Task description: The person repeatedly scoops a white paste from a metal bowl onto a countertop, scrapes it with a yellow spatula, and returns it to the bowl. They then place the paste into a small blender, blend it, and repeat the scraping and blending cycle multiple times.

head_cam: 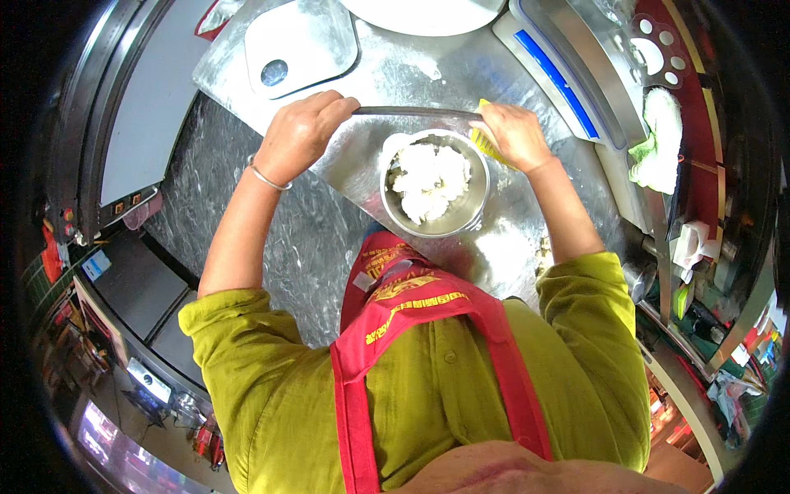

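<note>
My left hand (305, 133) grips one end of a thin dark strip (416, 112), which runs level across to my right hand (515, 136). The right fingers close around its other end. A yellow ridged piece (486, 145), perhaps plastic, shows under the right fingers; I cannot tell if it is held or only touched. Just below the strip, a round metal pot (480, 197) stands on the steel table (345, 163). Lumpy white food (432, 179), possibly dough or mash, partly fills it.
A white flat device (302, 37) with a round dark spot, likely a kitchen scale, lies at the far left. Part of a white round vessel (426, 15) shows at the top. A blue-edged container (555, 80) and a pale green cloth (657, 142) are at right.
</note>
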Demonstrator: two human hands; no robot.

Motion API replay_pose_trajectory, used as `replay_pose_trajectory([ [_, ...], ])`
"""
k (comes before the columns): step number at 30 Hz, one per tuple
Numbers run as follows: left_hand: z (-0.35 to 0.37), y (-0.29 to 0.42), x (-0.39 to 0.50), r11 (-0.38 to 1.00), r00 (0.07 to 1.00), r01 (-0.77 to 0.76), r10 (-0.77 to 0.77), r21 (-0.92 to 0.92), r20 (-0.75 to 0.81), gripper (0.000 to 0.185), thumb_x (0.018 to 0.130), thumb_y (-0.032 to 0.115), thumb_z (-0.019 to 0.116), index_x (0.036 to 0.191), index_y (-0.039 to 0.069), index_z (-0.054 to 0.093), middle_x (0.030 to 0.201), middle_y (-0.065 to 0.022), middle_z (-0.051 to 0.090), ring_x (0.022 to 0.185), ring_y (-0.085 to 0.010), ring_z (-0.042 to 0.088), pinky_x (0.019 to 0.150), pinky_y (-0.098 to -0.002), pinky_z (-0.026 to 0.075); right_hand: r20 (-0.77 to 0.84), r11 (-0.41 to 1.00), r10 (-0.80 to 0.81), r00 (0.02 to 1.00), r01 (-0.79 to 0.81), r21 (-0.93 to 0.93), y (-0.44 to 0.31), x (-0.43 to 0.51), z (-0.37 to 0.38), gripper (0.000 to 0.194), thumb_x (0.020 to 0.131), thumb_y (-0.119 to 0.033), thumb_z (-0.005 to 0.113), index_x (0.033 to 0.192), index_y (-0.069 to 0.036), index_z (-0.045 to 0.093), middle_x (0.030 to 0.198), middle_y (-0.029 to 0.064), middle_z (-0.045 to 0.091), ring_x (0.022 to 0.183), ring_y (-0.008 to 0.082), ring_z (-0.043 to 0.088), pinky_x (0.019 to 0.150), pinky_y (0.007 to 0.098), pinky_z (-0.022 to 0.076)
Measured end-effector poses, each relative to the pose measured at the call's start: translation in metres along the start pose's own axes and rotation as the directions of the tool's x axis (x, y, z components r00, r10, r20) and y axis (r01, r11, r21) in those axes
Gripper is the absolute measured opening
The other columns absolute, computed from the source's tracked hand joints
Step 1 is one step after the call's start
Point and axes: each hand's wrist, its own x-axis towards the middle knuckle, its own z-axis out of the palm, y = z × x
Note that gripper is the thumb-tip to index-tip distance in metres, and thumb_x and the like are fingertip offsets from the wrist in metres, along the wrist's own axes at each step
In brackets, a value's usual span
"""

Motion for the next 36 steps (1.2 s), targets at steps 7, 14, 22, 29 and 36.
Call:
replay_pose_trajectory([
  [7,-0.007,-0.016,0.002,0.926,0.988,0.15,-0.151,-0.345,0.026,0.025,0.087,-0.003,0.06,0.109,0.005,0.068,0.086,-0.0101,0.064,0.081,-0.0263,0.066,0.074,-0.0331,0.053,-0.212,0.761,0.352,0.912,-0.147,0.631,-0.009,-0.028,0.01,0.015,0.096,-0.021,0.063,0.098,-0.007,0.07,0.082,0.0069,0.069,0.067,0.0217,0.063,0.066,0.0329,0.0509],
  [14,-0.009,-0.046,0.018,0.855,0.871,0.431,-0.477,-0.288,-0.115,0.021,0.092,0.0,0.059,0.109,0.005,0.071,0.088,-0.0061,0.066,0.083,-0.0206,0.065,0.077,-0.0323,0.054,-0.037,0.297,0.715,0.698,-0.256,0.92,0.009,-0.064,0.024,0.032,0.095,-0.009,0.063,0.125,0.0,0.062,0.119,0.0116,0.067,0.109,0.0215,0.063,0.1,0.0311,0.047],
  [22,0.048,-0.117,0.089,0.901,0.908,0.371,-0.301,0.226,-0.292,0.018,0.094,0.014,0.059,0.104,0.006,0.072,0.094,-0.0186,0.068,0.087,-0.0389,0.066,0.078,-0.0423,0.053,0.079,0.868,0.496,0.865,-0.492,-0.064,0.014,-0.101,0.059,0.072,0.081,-0.022,0.076,0.145,-0.008,0.045,0.154,0.0206,0.037,0.145,0.0366,0.032,0.118,0.0458,0.0269],
  [29,0.074,-0.091,0.109,0.967,0.921,0.25,-0.221,0.05,-0.32,0.044,0.085,0.006,0.063,0.128,0.003,0.056,0.125,-0.0261,0.057,0.117,-0.0438,0.054,0.101,-0.0467,0.045,0.275,0.842,0.503,0.82,-0.393,-0.368,0.018,-0.068,0.072,0.081,0.085,-0.032,0.073,0.152,-0.01,0.033,0.155,0.0247,0.032,0.144,0.0396,0.031,0.116,0.0487,0.0298],
  [36,0.073,0.057,-0.034,0.433,0.568,0.744,-0.811,-0.509,0.141,0.065,0.096,0.034,0.065,0.144,-0.002,0.042,0.136,-0.0242,0.053,0.124,-0.031,0.054,0.102,-0.04,0.046,0.302,0.871,0.483,0.822,-0.418,-0.256,0.023,-0.058,0.05,0.054,0.086,-0.019,0.065,0.138,-0.013,0.054,0.14,0.0175,0.054,0.126,0.033,0.055,0.105,0.0457,0.0425],
])
